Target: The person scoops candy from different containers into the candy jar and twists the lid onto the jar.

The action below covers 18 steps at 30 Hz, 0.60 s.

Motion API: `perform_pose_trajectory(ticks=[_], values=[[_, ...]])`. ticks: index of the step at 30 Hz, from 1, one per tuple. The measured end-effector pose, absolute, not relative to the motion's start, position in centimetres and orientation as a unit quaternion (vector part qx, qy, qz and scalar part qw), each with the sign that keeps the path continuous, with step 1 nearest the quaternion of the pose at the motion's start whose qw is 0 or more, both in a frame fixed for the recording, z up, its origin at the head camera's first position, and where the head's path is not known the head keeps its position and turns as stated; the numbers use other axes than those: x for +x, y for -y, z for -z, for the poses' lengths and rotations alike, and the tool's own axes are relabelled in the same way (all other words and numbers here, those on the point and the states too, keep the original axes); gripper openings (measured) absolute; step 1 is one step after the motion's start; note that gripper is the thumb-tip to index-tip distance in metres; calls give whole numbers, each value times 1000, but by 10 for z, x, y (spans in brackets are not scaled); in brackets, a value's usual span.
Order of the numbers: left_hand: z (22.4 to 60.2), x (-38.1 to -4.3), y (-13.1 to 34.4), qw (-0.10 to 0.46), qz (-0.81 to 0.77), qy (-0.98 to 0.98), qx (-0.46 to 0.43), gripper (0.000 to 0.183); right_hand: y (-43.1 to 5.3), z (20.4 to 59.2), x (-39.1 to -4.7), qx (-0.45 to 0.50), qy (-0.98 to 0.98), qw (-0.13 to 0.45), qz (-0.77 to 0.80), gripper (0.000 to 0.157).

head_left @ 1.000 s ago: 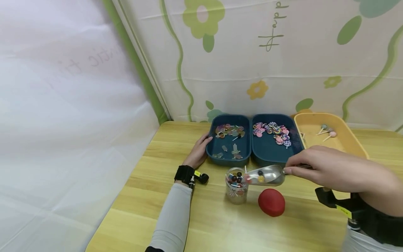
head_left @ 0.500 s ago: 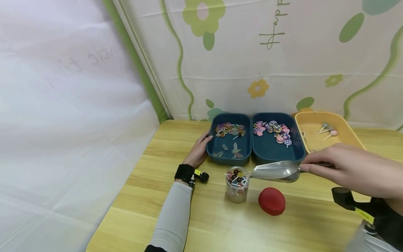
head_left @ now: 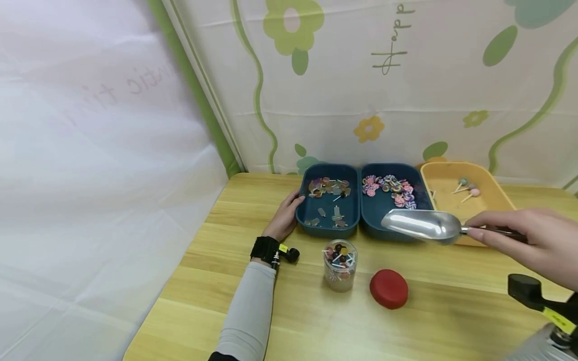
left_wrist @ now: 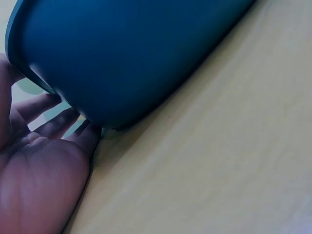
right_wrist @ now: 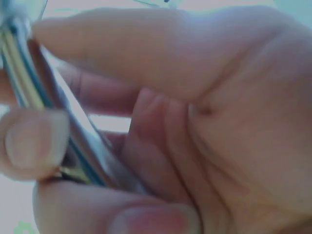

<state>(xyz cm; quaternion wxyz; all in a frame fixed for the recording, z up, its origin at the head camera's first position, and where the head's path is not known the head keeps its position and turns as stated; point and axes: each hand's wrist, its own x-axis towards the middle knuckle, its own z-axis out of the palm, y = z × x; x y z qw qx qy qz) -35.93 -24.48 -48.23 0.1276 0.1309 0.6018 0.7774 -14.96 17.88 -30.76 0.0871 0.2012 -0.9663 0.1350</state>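
My right hand [head_left: 526,243] grips the handle of a metal scoop [head_left: 422,224] over the front of the right-hand blue bin; no sweets show in its bowl. In the right wrist view the fingers [right_wrist: 36,141] close around the handle. My left hand [head_left: 284,216] holds the left side of the left-hand blue bin [head_left: 327,231], thumb at the rim and fingers along the outer wall, as the left wrist view shows. A clear jar [head_left: 339,281] of small lollipops stands on the table in front of the bins. To its right lies a red lid [head_left: 389,289].
Translucent lollipops [head_left: 329,188] lie in the left-hand blue bin. Swirl lollipops [head_left: 393,185] fill the back of the right-hand blue bin [head_left: 370,218]. A yellow bin [head_left: 492,193] with a few lollipops stands at the right, partly behind my right hand. A printed curtain hangs behind the table [head_left: 217,281].
The scoop held sweets at the jar's mouth one second ago; those have gone into the jar. My right hand has since moved the scoop right and up. My left hand stays put.
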Motion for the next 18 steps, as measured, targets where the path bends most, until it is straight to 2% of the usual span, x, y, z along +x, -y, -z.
perform_pose_trajectory(ticks=[5, 12, 18], values=[[485, -359, 243, 113, -765, -617, 145, 52, -172, 304, -148, 158, 976, 74, -129, 26], [487, -360, 239, 97, -748, -640, 150, 51, -170, 307, -150, 173, 978, 65, -98, 19], [486, -362, 242, 89, -747, -644, 141, 51, -176, 335, -161, 177, 978, -1, -109, 17]])
